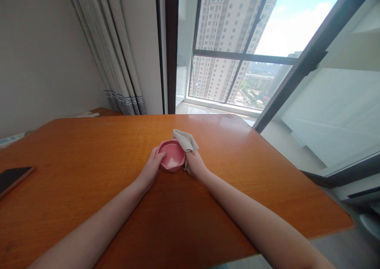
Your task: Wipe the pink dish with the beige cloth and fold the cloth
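Note:
A pink bowl [172,155] with an angular, faceted rim is tilted so that its glossy inside faces me, over the middle of the wooden table [118,142]. My left hand [152,166] grips its left side, the thumb over the rim. At the bowl's right side, my right hand [194,163] is closed on a light grey cloth [185,139]. Part of the cloth sticks up above the hand along the bowl's upper right rim, and another bit hangs below. The fingers of both hands behind the bowl are hidden.
A dark tablet or phone [13,178] with a reddish edge lies at the table's left. Papers [86,114] show at the far left corner. A curtain [118,63] hangs behind the table, and a framed glass door [285,86] stands at the right.

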Demonstrator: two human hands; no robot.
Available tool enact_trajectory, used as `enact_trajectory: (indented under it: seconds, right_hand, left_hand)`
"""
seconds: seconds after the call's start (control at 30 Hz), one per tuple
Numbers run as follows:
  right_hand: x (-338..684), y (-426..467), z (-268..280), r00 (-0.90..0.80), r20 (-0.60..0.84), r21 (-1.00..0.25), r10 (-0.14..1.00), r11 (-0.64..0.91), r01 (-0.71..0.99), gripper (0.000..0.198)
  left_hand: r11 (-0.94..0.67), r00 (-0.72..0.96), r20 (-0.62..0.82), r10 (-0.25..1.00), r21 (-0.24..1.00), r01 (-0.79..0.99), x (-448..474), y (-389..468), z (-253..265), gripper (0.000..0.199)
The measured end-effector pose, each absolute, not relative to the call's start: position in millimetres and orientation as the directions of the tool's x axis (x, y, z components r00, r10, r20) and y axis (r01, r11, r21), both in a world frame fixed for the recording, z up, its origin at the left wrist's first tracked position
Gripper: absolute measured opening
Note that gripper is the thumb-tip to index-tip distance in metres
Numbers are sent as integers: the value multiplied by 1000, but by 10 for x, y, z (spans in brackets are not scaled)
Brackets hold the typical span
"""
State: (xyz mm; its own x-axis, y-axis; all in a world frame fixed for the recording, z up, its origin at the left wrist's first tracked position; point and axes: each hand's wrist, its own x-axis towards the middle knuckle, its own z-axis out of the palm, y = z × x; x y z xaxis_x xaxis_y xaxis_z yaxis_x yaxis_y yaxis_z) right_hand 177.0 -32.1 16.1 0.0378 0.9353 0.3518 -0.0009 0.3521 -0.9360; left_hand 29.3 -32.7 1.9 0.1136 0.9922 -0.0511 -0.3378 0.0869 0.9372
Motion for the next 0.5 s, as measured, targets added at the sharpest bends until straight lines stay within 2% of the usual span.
enact_trajectory:
  seconds: [0.3, 0.5]
  right_hand:
    - [1762, -339, 199, 15, 409, -913, 913, 409, -11, 51]
    - [1657, -429, 124, 15, 504, -861, 863, 501, 86, 55]
  left_hand:
    - [13, 106, 22, 994, 947, -322, 282, -318, -35, 42]
    - [-80, -11, 82, 997, 916, -393, 321, -350, -45, 40]
